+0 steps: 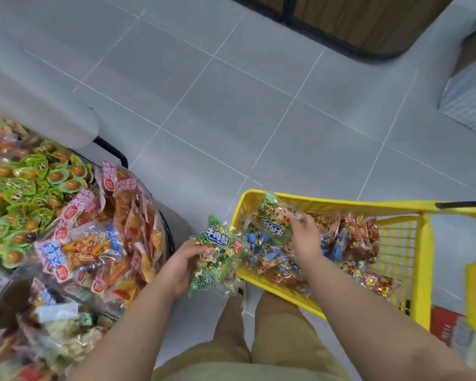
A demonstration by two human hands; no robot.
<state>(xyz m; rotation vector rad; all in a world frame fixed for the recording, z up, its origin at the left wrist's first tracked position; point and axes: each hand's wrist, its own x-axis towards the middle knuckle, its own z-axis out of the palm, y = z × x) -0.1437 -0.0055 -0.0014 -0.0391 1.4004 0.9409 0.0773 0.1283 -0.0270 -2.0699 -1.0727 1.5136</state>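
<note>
My left hand [183,266] grips a clear green-labelled bag of wrapped beef cubes [216,257], held just outside the near-left corner of a yellow plastic basket [327,204]. Inside the basket my right hand [304,237] grips a second green-labelled bag [272,218] above a heap of red, blue and gold snack bags [352,243]. The bag under my right hand is partly hidden by my fingers.
A display bin at the left holds red-and-white snack packs [99,232] and green packs with brown eggs [25,193]. More bagged snacks [58,325] lie at the lower left. Grey floor tiles [231,119] stretch ahead. A wooden shelf base [355,20] stands at the far right.
</note>
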